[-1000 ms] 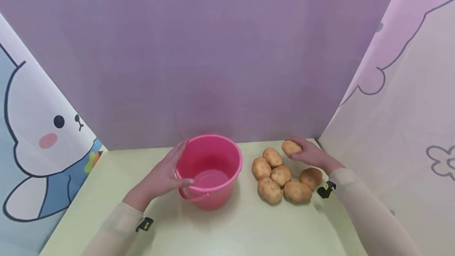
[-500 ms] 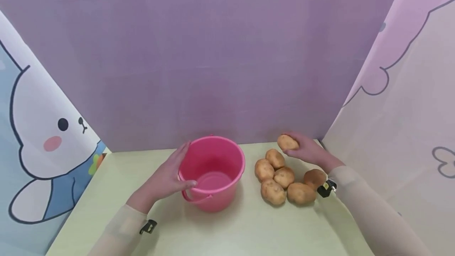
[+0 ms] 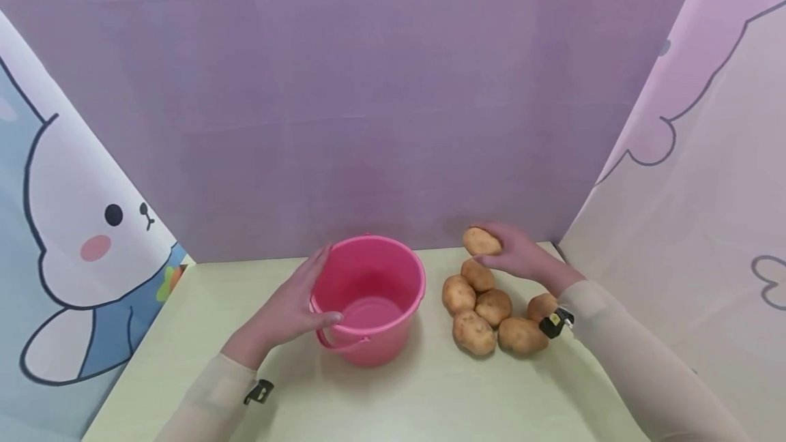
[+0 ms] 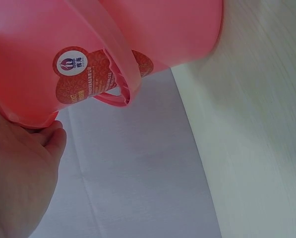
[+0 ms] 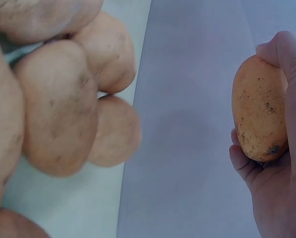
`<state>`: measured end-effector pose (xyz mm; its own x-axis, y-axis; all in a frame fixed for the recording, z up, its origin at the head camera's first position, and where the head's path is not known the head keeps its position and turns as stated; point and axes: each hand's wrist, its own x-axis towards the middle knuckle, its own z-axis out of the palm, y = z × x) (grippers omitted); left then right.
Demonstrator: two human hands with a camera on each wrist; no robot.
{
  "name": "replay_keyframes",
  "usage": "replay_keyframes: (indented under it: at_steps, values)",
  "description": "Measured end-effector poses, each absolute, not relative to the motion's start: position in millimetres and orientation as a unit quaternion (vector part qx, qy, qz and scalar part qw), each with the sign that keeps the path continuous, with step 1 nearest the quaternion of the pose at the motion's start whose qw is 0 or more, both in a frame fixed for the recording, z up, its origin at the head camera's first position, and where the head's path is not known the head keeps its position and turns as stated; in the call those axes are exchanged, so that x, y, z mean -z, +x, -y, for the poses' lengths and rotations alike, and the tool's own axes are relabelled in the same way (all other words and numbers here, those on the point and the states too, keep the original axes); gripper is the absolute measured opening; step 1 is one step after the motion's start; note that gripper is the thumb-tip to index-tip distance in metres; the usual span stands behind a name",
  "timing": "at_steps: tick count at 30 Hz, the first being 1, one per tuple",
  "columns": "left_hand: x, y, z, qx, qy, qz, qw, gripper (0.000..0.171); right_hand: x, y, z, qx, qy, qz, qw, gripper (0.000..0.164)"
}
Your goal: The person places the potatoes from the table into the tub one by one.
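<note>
A pink plastic bucket stands upright on the table, its inside bare and its handle folded down toward the near left. My left hand holds its rim from the left, with the thumb at the near rim and the fingers at the far left. The left wrist view shows a red label on the bucket's side. My right hand grips a potato between thumb and fingers. The right wrist view shows this held potato apart from several loose potatoes lying in a cluster on the table.
The pale table meets a purple backdrop right behind the bucket. Printed side panels stand left and right, one with a cartoon rabbit. Small black devices sit at both wrists.
My right hand has moved left with the potato and lifted it from the table to behind the cluster. The left hand keeps its place on the bucket; the head view has shifted slightly.
</note>
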<state>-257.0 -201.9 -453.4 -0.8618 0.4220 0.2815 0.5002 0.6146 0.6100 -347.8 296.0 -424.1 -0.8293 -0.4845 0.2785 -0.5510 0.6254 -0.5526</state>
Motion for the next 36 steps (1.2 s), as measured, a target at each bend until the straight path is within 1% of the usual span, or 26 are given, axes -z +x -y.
replay_keyframes:
  at_steps: [3,16,29,36]
  values:
    - [453.8,-257.9,201.2,0.35,-0.256,0.899,0.055,0.129,418.8,-346.7,-288.9,-0.309,0.297,0.901,0.063,0.068]
    - [454.2,-260.8,201.1,0.341,-0.25,0.904,0.056,0.131,401.4,-349.4,-259.2,-0.31,0.329,0.889,0.068,0.066]
    - [452.8,-257.2,201.8,0.345,-0.248,0.904,0.048,0.13,386.6,-350.2,-227.7,-0.302,0.335,0.891,0.049,0.071]
    - [452.6,-257.4,202.2,0.343,-0.254,0.903,0.053,0.129,382.0,-349.4,-210.1,-0.3,0.357,0.883,0.043,0.07]
